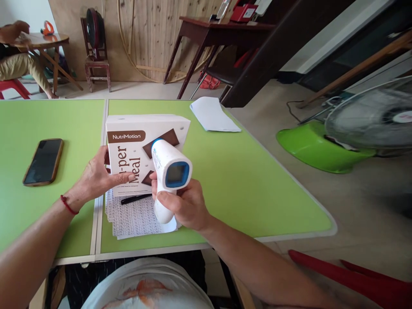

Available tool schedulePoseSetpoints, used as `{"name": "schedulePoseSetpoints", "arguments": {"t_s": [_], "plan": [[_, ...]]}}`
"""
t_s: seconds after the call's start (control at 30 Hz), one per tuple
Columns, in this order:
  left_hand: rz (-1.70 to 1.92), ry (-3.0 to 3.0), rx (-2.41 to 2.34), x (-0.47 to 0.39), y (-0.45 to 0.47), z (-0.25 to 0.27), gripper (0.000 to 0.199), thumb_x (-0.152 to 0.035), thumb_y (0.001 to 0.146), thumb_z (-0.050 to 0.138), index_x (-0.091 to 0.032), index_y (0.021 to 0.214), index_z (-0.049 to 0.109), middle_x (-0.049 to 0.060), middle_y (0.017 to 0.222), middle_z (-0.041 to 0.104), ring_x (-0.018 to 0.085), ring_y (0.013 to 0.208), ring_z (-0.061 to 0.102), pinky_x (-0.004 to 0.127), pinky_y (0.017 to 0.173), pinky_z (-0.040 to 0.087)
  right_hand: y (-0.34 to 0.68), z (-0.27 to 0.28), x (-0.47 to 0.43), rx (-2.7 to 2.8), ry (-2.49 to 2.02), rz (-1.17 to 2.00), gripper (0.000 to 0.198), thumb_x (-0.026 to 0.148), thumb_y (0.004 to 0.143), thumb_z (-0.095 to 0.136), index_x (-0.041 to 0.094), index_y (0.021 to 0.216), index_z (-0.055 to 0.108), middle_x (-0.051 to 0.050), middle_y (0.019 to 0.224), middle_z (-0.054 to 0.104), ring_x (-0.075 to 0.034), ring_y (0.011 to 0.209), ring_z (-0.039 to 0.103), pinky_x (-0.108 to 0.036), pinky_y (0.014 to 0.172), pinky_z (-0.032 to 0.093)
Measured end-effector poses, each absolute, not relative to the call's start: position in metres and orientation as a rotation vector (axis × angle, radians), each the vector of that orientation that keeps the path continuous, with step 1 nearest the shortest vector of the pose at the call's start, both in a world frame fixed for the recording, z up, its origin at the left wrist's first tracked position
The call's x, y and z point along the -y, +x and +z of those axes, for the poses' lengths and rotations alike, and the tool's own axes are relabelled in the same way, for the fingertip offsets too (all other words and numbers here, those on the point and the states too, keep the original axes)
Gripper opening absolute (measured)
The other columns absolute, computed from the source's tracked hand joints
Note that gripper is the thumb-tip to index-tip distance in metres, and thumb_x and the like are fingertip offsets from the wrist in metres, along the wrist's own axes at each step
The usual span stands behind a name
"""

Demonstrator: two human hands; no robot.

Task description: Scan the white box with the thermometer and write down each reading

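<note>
My right hand (189, 206) is wrapped round the handle of a white infrared thermometer (170, 165) with a blue-rimmed screen facing me. Its head is in front of a white and brown NutriMotion box (128, 126), which stands over the papers. At the box's left side, my left hand (103, 176) grips it, the thumb on the front and the other fingers partly hidden behind the edge. Sheets of handwritten paper (135, 221) lie below the box on the green table (251, 189). A black pen (137, 198) rests on these sheets, partly covered by the thermometer and right hand.
A phone (43, 162) lies on the table's left part. Blank white papers (214, 115) are at the far right edge. To the right stand a fan (370, 120) and a green plastic seat (312, 148). Another person (25, 68) sits at a round table far left.
</note>
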State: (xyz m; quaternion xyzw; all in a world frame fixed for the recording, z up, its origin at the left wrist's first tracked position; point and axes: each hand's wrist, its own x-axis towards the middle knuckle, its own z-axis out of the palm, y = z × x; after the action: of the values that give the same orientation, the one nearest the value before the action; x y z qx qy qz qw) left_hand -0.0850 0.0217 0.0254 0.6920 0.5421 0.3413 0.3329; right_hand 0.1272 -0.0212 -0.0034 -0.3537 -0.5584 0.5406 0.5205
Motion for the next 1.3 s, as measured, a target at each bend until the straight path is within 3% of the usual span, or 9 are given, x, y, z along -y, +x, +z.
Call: {"name": "schedulePoseSetpoints", "arguments": {"t_s": [0.2,0.43,1.0,1.3], "plan": [[0.885,1.823,-1.421,-0.0219,-0.0847,0.0270,0.064,-0.058,0.059,0.081,-0.018,0.103,0.058,0.011,0.101,0.069,0.031,0.089,0.065,0.043,0.072,0.056,0.1273,-0.0030,0.0213,1.360,-0.853,1.302,0.020,0.035,0.071,0.070,0.019,0.079,0.061,0.000,0.067,0.058,-0.013,0.059,0.051,-0.032,0.054,0.045],[0.857,1.825,-1.358,-0.0223,-0.0852,0.0279,0.054,-0.048,0.062,0.082,-0.020,0.103,0.059,0.006,0.087,0.070,0.029,0.080,0.068,0.039,0.064,0.057,0.1281,-0.0034,0.0207,1.364,-0.858,1.297,0.020,0.036,0.072,0.070,0.020,0.079,0.061,0.000,0.067,0.057,-0.013,0.059,0.052,-0.031,0.053,0.045],[0.865,1.898,-1.436,-0.0226,-0.0858,0.0296,0.053,-0.053,0.060,0.081,-0.021,0.097,0.061,0.007,0.087,0.069,0.029,0.079,0.066,0.040,0.063,0.054,0.1276,0.0007,0.0205,1.363,-0.874,1.296,0.023,0.039,0.070,0.071,0.020,0.079,0.062,0.000,0.067,0.059,-0.014,0.060,0.053,-0.032,0.055,0.047],[0.931,1.662,-1.212,-0.0228,-0.0843,0.0207,0.064,-0.046,0.062,0.084,-0.017,0.110,0.055,0.012,0.107,0.068,0.030,0.095,0.066,0.039,0.071,0.058,0.1288,-0.0011,0.0201,1.386,-0.881,1.274,0.025,0.041,0.071,0.071,0.020,0.082,0.063,0.000,0.068,0.060,-0.014,0.059,0.054,-0.032,0.054,0.047]]}}
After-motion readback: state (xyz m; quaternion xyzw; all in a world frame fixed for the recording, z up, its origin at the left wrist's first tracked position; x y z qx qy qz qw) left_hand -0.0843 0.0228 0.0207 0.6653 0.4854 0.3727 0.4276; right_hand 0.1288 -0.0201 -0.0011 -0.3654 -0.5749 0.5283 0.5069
